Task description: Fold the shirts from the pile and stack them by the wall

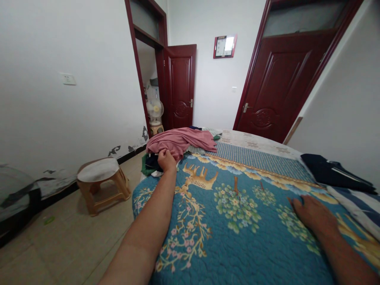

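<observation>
A pink garment (190,138) lies crumpled on top of a heap of clothes at the far left end of a table-like surface with a blue patterned cover (243,245). My left hand (166,160) is closed on the near edge of this pink garment. Dark and green cloth (147,166) shows beneath it. On the right, my right hand (314,211) is over the blue cover, fingers apart, with nothing in it. Beyond that hand lie a folded dark garment (335,172) and a blue and white striped cloth (359,206).
A plastic stool (102,178) stands on the floor at the left. Behind the far end are an open red door (179,83) and a fan (154,109) in the doorway. A closed red door (279,79) is at the back right.
</observation>
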A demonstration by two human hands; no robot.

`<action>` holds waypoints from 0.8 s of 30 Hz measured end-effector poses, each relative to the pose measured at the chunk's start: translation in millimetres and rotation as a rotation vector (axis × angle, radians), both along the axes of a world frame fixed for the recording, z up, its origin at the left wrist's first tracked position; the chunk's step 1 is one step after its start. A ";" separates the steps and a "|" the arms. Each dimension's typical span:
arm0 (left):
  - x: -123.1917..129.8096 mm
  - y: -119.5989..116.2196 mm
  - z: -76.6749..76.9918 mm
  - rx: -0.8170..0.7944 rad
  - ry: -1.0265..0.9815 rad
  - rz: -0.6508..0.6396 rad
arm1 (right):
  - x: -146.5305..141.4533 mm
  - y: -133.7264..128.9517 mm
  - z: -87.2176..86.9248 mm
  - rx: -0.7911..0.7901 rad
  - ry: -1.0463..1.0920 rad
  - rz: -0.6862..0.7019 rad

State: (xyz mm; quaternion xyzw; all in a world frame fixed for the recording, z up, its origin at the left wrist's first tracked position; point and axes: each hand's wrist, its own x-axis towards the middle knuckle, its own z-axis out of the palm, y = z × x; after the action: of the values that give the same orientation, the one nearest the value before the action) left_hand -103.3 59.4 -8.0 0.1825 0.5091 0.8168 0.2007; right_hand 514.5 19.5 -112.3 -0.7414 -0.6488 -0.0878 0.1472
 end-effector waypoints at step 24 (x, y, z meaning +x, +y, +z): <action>129.8 -48.1 5.1 -0.432 1.111 -1.036 | -17.9 -12.8 16.2 -0.047 -0.035 -0.066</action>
State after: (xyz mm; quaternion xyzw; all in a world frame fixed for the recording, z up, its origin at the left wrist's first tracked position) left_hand 26.6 11.3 -2.9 0.7348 0.5325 0.2913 0.3028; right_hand 496.7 6.8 -96.0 -0.7639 -0.6285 -0.0904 0.1153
